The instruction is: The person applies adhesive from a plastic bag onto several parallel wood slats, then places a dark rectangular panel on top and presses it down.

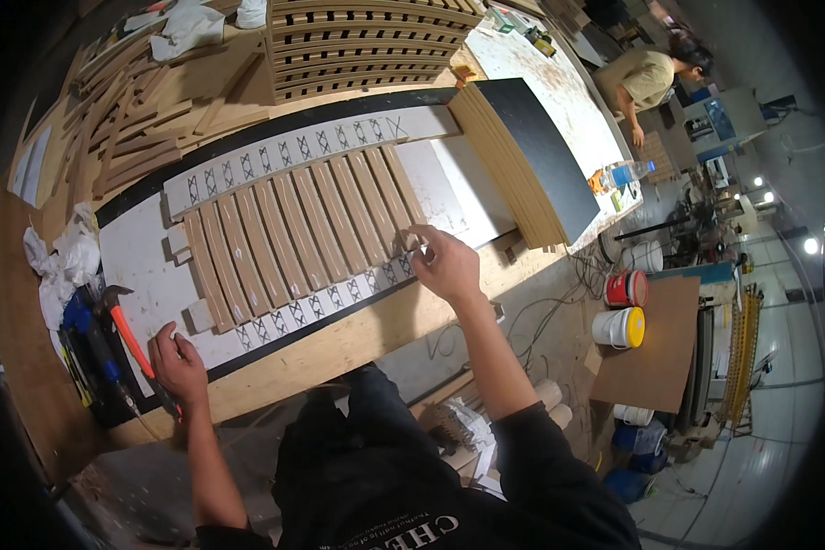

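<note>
Parallel wooden slats point(293, 229) lie side by side across a white board, with streaks of a pale substance on their tops. Pale strips with black cross marks point(247, 167) run along both ends of the slats. My right hand point(447, 266) is at the near end of the rightmost slats, its thumb and fingers drawn together; what is between them is too small to make out. My left hand point(180, 367) rests at the board's near left edge, fingers loosely bent and apart, beside the orange handle of a hammer point(130, 335).
A stack of dark-topped boards point(532, 165) stands at the right of the bench. Behind are a slotted wooden stack point(362, 46) and loose strips point(137, 137). Blue power tools point(92, 335) lie at left. A bottle point(625, 174), buckets point(619, 327) and another person point(646, 82) are at right.
</note>
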A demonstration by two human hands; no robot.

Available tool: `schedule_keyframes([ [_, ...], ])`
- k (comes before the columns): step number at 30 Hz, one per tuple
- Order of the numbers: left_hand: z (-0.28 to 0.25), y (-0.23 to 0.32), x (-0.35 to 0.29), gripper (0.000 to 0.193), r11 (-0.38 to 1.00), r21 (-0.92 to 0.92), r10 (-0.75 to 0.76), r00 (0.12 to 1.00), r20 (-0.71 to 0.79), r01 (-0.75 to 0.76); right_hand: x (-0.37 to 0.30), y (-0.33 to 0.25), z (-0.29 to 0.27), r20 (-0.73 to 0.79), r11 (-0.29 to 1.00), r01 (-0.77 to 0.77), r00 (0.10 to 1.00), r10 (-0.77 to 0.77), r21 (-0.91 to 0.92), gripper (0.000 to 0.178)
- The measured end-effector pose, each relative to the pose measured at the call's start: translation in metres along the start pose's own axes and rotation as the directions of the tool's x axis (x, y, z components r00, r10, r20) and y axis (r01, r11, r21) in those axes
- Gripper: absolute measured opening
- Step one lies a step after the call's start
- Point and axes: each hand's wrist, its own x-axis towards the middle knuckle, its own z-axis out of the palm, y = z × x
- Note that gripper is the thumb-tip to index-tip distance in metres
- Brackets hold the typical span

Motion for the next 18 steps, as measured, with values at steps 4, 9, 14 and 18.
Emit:
schedule_keyframes([
  [4, -0.001, -0.001, 0.000, 0.021, 1.000, 0.010, -0.003, 1.000, 0.002, 0.003, -0.006, 0.004, 0.005, 0.006, 0.999, 0.044, 0.999, -0.044, -0.025, 0.026],
  [9, -0.001, 0.000, 0.000, 0.021, 0.999, -0.003, -0.035, 0.999, 0.018, 0.035, -0.017, 0.016, -0.004, 0.001, 0.997, 0.055, 0.999, -0.055, -0.057, 0.022],
  [14, -0.001, 0.002, 0.000, 0.021, 1.000, 0.001, 0.004, 1.000, -0.005, -0.004, -0.008, 0.016, -0.012, -0.049, 0.998, -0.023, 0.999, 0.020, -0.055, 0.024],
  [18, -0.001, 0.002, 0.000, 0.021, 1.000, -0.006, -0.006, 1.000, 0.000, 0.006, -0.004, 0.020, -0.007, -0.030, 0.997, -0.044, 0.999, 0.042, -0.068, 0.025],
])
